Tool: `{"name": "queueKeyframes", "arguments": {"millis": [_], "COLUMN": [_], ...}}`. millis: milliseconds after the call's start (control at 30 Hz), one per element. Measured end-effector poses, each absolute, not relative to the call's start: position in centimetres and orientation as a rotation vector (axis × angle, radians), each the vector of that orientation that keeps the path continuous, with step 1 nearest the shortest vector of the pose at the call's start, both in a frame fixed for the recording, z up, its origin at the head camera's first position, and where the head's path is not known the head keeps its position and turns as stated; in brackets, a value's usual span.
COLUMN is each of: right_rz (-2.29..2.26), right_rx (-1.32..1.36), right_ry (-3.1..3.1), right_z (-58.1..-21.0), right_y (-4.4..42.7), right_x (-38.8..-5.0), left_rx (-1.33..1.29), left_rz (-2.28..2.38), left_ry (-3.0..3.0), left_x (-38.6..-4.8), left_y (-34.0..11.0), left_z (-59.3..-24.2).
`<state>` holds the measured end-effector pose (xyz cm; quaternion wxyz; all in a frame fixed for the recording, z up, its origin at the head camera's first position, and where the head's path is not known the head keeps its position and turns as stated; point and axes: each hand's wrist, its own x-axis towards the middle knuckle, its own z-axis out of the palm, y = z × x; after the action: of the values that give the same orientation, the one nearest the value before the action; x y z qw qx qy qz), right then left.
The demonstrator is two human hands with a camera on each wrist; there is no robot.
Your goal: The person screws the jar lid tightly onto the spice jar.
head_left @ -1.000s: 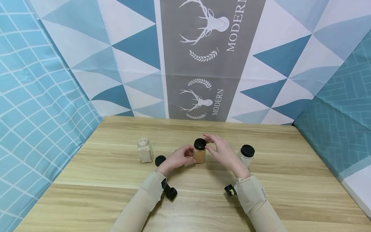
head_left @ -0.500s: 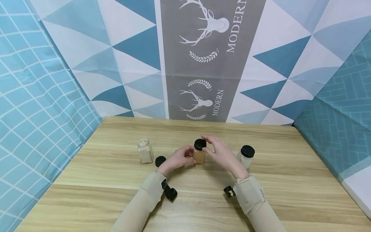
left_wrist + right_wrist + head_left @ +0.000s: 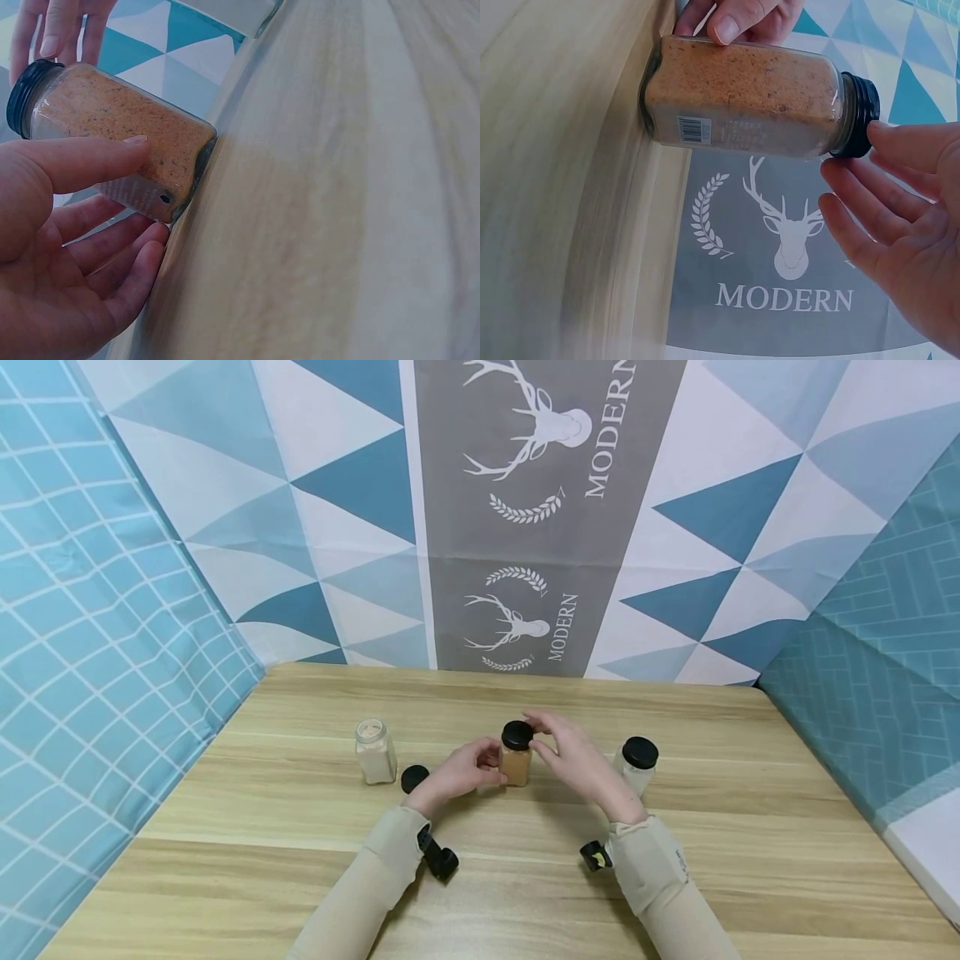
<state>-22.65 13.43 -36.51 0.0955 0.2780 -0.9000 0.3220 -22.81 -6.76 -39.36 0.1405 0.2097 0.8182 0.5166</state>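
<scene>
Compared with half a second ago, we see the right hand's [image 3: 577, 760] thumb drawn back from the front of the black lid [image 3: 517, 735] to its right edge; its fingers pinch that lid. The left hand [image 3: 465, 767] grips the orange-brown jar [image 3: 514, 768], unmoved and upright on the worktop [image 3: 517, 902], near the frame's centre, slightly below the middle.

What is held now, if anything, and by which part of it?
The jar of orange-brown powder: the left grip holds its clear body, the right grip its black lid.
</scene>
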Motion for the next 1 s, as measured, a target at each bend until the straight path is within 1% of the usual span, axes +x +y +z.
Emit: {"name": "queueKeyframes", "arguments": {"millis": [133,400,1000], "right_rz": [0.950,0.935,0.879], "right_rx": [0.799,0.787,0.851], "right_ry": [-2.666,-2.663,-2.656], "right_z": [-36.5,-36.6,-37.0], "right_y": [13.5,13.4,13.1], "right_x": [-22.7,-22.9,-22.7], "left_rx": [0.605,0.578,0.574], "left_rz": [1.487,1.499,1.475], "left_ry": [2.356,2.389,2.395], "left_x": [-23.0,-24.8,-25.0], "left_y": [-6.8,-6.7,-6.8], "left_z": [-39.7,-42.7,-42.9]}}
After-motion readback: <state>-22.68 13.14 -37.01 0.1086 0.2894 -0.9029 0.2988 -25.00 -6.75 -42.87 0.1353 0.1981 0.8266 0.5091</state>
